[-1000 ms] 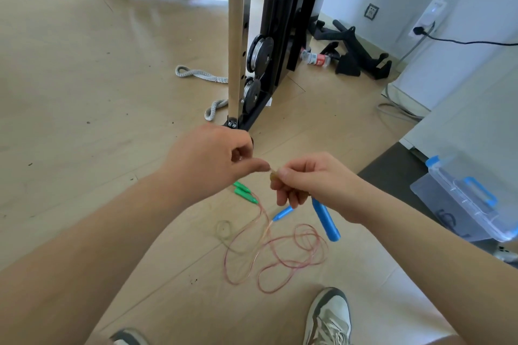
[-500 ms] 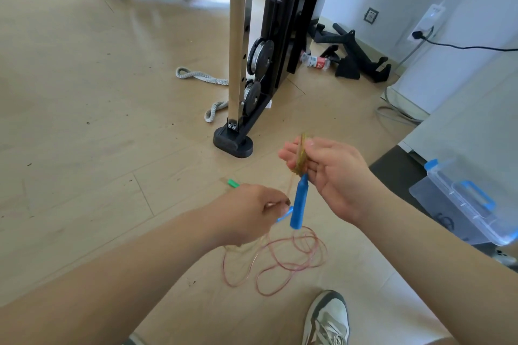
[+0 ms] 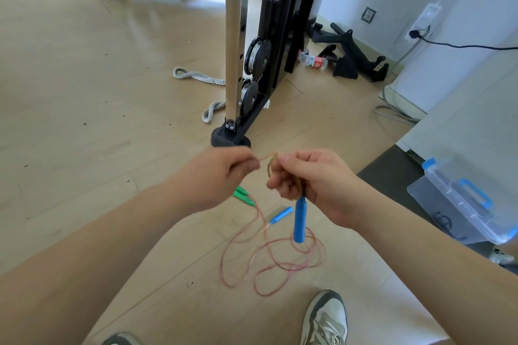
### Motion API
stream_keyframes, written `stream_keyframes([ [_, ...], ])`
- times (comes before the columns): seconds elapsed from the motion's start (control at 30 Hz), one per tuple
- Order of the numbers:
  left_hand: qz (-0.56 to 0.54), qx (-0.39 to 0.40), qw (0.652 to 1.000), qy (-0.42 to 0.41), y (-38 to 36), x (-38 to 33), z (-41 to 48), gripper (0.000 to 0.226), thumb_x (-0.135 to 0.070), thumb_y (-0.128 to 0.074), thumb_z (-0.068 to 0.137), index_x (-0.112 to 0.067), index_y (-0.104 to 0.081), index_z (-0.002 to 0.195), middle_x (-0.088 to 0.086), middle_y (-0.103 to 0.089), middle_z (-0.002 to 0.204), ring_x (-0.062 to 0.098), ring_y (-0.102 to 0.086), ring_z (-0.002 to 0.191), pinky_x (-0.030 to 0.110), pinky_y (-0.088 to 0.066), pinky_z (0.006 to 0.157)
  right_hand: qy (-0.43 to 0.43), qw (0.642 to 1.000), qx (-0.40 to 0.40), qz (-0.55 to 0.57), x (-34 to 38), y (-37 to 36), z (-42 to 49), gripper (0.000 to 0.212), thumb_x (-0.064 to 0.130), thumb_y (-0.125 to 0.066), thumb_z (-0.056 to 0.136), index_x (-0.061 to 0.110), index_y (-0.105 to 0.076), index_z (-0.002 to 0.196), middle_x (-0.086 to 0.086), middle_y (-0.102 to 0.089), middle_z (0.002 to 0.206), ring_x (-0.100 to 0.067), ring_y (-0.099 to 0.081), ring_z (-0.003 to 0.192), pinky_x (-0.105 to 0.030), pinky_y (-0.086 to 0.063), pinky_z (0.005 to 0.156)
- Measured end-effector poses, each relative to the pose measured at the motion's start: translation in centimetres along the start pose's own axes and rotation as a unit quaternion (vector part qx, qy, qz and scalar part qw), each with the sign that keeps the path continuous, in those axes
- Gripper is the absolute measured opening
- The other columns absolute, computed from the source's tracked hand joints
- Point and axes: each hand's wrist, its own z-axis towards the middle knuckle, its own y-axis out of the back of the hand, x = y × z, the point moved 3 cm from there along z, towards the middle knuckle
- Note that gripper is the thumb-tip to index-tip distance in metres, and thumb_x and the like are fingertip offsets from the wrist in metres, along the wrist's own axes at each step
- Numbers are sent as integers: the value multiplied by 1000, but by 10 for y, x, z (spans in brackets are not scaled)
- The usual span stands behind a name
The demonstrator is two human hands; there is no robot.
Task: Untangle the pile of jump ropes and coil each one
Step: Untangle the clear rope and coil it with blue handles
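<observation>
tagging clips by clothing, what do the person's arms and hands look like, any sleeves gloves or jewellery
Both arms are bare as far as the frame shows: no sleeve on the left forearm or the right forearm. The left hand and right hand wear no gloves, and no ring, watch or wristband can be seen. No tape or markings show on either.
</observation>
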Motion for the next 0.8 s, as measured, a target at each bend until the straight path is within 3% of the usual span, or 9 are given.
stream_keyframes([
  [0.1, 59, 107, 992, 11, -28, -7, -10, 26, -38, -43, 107, -27, -65, 113, -7, -57, 72, 7, -53, 68, 30, -48, 71, -32, 989, -28, 143, 0, -4, 3, 25, 22, -50, 107, 4, -64, 96, -18, -75, 93, -18, -63, 68, -26, -47, 66],
  [0.23, 130, 177, 975, -26, -47, -27, -23, 27, -35, -40, 106, -19, -62, 109, -3, -59, 84, 23, -57, 82, 39, -51, 78, -39, 977, -120, 174, -1, -3, 8, 27, 26, -54, 106, 2, -65, 98, -20, -78, 100, -22, -73, 83, -30, -55, 77],
  [0.33, 65, 193, 978, -54, -44, -47, -30, 18, -34, -52, 101, -22, -66, 101, -8, -59, 77, 11, -56, 73, 34, -52, 72, 24, 973, -198, -113, -1, 6, 10, 29, 31, -60, 103, 6, -72, 97, -6, -79, 91, -17, -75, 84, -31, -60, 77],
  [0.4, 6, 141, 987, -71, -31, -53, -26, 12, -27, -58, 98, -20, -66, 92, -9, -61, 72, 7, -55, 68, 24, -46, 63, 72, 938, -171, -294, -2, 4, 9, 31, 35, -59, 102, 8, -70, 91, 3, -73, 77, -18, -67, 67, -35, -55, 66],
  [0.43, -17, 100, 992, -78, -21, -52, -22, 11, -24, -61, 97, -20, -66, 88, -12, -61, 70, 4, -54, 65, 20, -42, 58, 83, 931, -149, -324, -4, 3, 10, 34, 35, -56, 103, 8, -68, 87, 1, -69, 72, -16, -59, 61, -35, -49, 63],
  [0.53, -59, -17, 995, -73, 9, -37, -11, 9, -28, -68, 96, -24, -71, 89, -16, -62, 64, 0, -51, 55, 14, -37, 52, 57, 968, -77, -234, -3, -2, 9, 43, 33, -43, 109, 8, -70, 87, -6, -77, 82, -12, -62, 64, -33, -44, 64],
  [0.63, -93, -85, 991, -50, 22, -16, -5, 15, -39, -73, 91, -26, -72, 83, 3, -63, 63, 6, -45, 53, 29, -41, 52, 4, 991, 2, -137, -1, -9, 7, 46, 33, -44, 109, -5, -70, 103, -11, -80, 94, -20, -66, 72, -30, -44, 65],
  [0.7, -80, -77, 994, -22, 19, -8, -2, 19, -41, -69, 93, -26, -72, 82, 7, -62, 65, 7, -44, 53, 29, -42, 53, -6, 997, 24, -79, -2, -11, 7, 41, 28, -49, 107, -9, -67, 108, -16, -79, 98, -22, -64, 74, -30, -45, 67],
  [0.8, -21, 9, 999, 39, 3, 0, -3, 24, -39, -52, 102, -26, -70, 94, 5, -66, 74, 6, -49, 57, 33, -49, 63, -12, 999, 13, 33, -1, -13, 8, 33, 22, -48, 107, -6, -66, 107, -23, -76, 106, -23, -63, 75, -31, -45, 69],
])
